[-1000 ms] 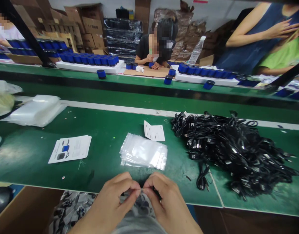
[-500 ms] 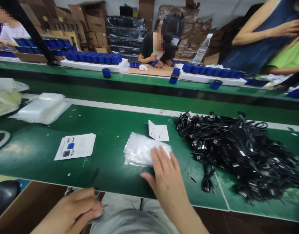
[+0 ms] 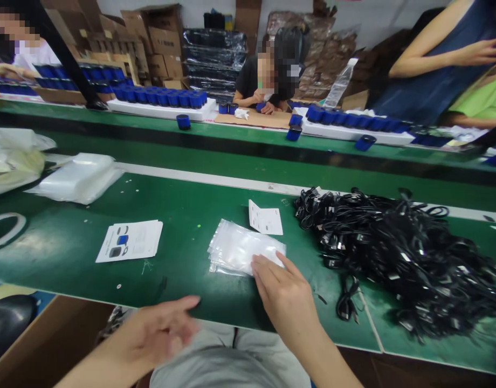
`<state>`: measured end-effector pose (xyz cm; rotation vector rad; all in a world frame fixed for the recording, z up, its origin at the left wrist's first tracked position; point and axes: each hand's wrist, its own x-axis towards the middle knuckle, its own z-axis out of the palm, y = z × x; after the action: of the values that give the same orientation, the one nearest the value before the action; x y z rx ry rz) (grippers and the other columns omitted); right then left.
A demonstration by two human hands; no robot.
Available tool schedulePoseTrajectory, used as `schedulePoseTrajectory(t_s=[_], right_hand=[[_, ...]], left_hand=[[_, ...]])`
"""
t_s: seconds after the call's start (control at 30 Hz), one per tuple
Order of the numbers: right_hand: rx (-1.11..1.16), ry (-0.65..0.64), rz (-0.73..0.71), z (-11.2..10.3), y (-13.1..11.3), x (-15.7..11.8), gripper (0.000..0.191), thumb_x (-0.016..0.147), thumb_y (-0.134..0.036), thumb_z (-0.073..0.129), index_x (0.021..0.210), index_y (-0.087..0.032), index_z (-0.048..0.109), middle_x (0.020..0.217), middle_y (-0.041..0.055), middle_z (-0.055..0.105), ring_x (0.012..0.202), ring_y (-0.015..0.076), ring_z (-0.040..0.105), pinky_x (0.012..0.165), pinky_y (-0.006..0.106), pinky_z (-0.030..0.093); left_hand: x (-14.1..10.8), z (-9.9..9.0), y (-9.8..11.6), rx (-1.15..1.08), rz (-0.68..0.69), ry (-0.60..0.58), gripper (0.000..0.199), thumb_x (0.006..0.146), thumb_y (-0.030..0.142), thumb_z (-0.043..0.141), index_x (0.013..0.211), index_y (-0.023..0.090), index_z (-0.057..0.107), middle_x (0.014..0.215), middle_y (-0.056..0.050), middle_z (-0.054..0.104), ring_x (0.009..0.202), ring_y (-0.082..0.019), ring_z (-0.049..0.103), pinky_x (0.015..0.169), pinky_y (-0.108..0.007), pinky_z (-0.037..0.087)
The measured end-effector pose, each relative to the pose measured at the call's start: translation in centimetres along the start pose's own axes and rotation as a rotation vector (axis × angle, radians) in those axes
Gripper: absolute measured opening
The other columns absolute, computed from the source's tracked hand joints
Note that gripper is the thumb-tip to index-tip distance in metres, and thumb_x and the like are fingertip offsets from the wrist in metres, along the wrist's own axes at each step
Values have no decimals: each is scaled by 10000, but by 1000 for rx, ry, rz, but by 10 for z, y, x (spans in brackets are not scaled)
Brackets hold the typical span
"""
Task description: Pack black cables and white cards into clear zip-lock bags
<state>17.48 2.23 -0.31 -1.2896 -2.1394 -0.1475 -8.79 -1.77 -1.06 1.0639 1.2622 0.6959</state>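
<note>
A fanned stack of clear plastic zip bags (image 3: 235, 249) lies on the green table in front of me. My right hand (image 3: 286, 288) rests at the near right end of the stack, fingertips touching the top bag, fingers outstretched and thumb hidden. My left hand (image 3: 167, 331) hovers over the table's near edge, slightly blurred, fingers apart and nothing in it. Beyond the bags stands a half-folded white leaflet (image 3: 268, 220). To the left lies a stack of printed leaflets (image 3: 130, 241) with product pictures.
A heap of black cables (image 3: 385, 248) covers the right side, one bundled cable (image 3: 346, 304) lying nearer me. Packs of plastic bags (image 3: 78, 178) and a tape roll (image 3: 5, 229) are at left. Across the line, a co-worker (image 3: 268, 75) sits behind rows of blue canisters (image 3: 163, 97).
My left hand has risen toward the table edge and its curled fingers have spread. My right hand has drawn back slightly to the near right end of the bags.
</note>
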Motion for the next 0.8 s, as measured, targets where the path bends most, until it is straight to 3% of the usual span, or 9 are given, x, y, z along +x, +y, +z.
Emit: schedulePoseTrajectory(t_s=[0.07, 0.13, 0.2, 0.3, 0.4, 0.53, 0.67, 0.7, 0.8], right_hand=[[93, 6, -87, -3, -13, -1, 275, 927, -76, 401, 940, -139, 668, 1046, 81, 719, 1055, 211, 631, 1044, 416, 375], [201, -9, -145, -7, -25, -6, 234, 929, -114, 432, 1007, -144, 650, 1133, 76, 683, 1174, 230, 547, 1093, 441, 306], [292, 29, -19, -12, -31, -12, 244, 917, -176, 488, 1135, -139, 591, 1230, 109, 620, 1219, 249, 499, 1077, 460, 322], [510, 52, 459, -21, -27, -18, 348, 899, -280, 521, 1220, -144, 519, 1181, 150, 623, 1072, 252, 594, 881, 395, 498], [881, -185, 786, -23, -23, -15, 251, 889, -325, 510, 1027, -151, 627, 839, 80, 694, 742, 197, 652, 651, 288, 526], [990, -310, 831, -17, -26, -9, 255, 860, -302, 516, 701, -153, 648, 653, 40, 653, 605, 159, 590, 573, 244, 455], [824, -297, 825, -12, -28, -10, 205, 825, -271, 556, 674, -165, 645, 618, 12, 628, 567, 132, 552, 530, 218, 395], [800, -305, 817, -11, -28, -11, 199, 819, -267, 560, 670, -167, 644, 608, 6, 618, 558, 127, 542, 515, 213, 380], [810, -335, 796, -8, -31, -10, 181, 797, -257, 577, 648, -168, 626, 580, -10, 593, 534, 113, 515, 492, 200, 357]], left_hand=[[13, 46, 20, -220, 57, -96, 831, 560, 645, 736, 1278, 270, 550, 1182, -116, 658, 957, -279, 664, 856, -412, 519], [26, 75, 37, -252, 25, -89, 615, 706, 548, 689, 1217, 218, 598, 1196, -125, 652, 981, -259, 654, 879, -393, 509], [36, 86, 48, -269, -24, -29, 471, 766, 488, 658, 1102, 158, 657, 1044, -118, 719, 900, -236, 680, 822, -351, 541], [42, 85, 50, -220, -22, 109, 411, 766, 467, 666, 1009, 136, 682, 869, -73, 756, 777, -195, 703, 750, -290, 574], [42, 79, 43, -143, 2, 147, 385, 796, 461, 631, 1013, 146, 674, 864, -57, 757, 772, -187, 711, 750, -280, 585], [37, 70, 34, 50, 99, 189, 366, 853, 430, 553, 1101, 172, 630, 1037, -84, 713, 903, -217, 694, 826, -337, 567], [26, 56, 32, 482, 619, 652, 371, 766, 269, 674, 1129, 258, 604, 1158, -44, 619, 1044, -212, 614, 947, -335, 485], [22, 54, 33, 564, 664, 631, 324, 756, 250, 682, 1076, 269, 634, 1089, -26, 644, 978, -193, 637, 901, -296, 510], [17, 55, 35, 611, 487, 230, 197, 807, 274, 623, 994, 276, 685, 895, 9, 706, 742, -136, 689, 688, -188, 566]])
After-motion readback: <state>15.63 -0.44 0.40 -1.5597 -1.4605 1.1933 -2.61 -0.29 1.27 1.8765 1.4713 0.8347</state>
